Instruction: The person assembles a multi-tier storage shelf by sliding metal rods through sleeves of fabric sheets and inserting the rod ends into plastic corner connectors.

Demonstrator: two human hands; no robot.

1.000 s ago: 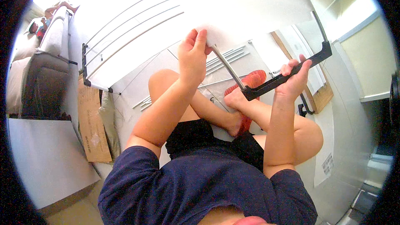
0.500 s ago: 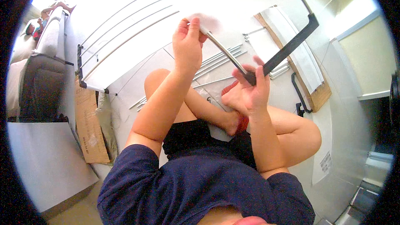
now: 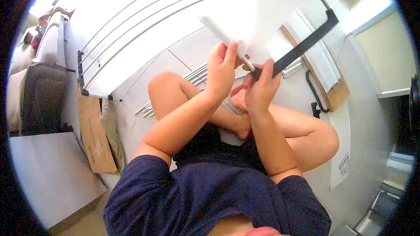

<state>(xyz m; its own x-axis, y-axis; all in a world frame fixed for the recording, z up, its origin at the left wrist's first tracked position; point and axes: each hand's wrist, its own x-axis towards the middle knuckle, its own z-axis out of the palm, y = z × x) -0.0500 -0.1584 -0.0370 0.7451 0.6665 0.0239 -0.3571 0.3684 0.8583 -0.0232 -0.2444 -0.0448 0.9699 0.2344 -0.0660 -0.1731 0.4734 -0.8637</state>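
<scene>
The person sits cross-legged on the floor [image 3: 144,70]. At frame centre, the left hand [image 3: 222,67] grips a white panel [image 3: 232,22], and the right hand [image 3: 261,88] is closed on a black L-shaped bracket [image 3: 306,43]. The two parts meet but look not yet fixed; loose metal rods [image 3: 197,75] lie beyond. Both hands have drawn together since earlier.

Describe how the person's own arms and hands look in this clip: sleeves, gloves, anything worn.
Both hands are bare: the left hand and right hand wear no gloves, and no rings or watch show. The forearms are uncovered. Short dark navy sleeves of a T-shirt end above the elbows.
</scene>
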